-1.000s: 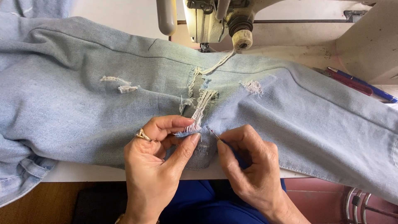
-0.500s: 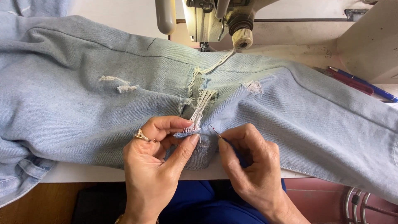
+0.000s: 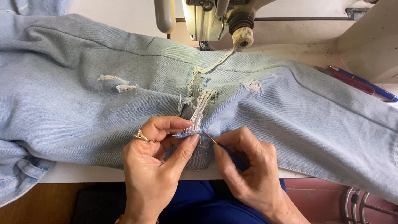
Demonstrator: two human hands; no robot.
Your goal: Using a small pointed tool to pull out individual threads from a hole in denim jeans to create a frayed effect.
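Here I see a pair of light blue distressed jeans [image 3: 83,108] spread across the white counter [image 3: 124,174], reaching up under the sewing machine [image 3: 215,20] at the top. My left hand [image 3: 155,166] has its thumb and forefinger clamped on the frayed lower edge of a rip [image 3: 201,110] in the denim, pinching up a small fold of cloth with loose white threads; a gold ring [image 3: 141,135] sits on one finger. My right hand [image 3: 248,166] lies just beside it, its fingers closed around a thin blue-handled tool [image 3: 226,151], whose fine metal tip touches the frayed edge right by the left thumb. I cannot tell exactly what kind of tool it is. Other worn patches show in the denim: two small ones to the left [image 3: 118,83] and one to the right [image 3: 253,86]. A loose thread runs from the machine to the rip. A red pen [image 3: 348,81] and a blue pen [image 3: 369,85] lie on the counter at the right, beside the jeans.
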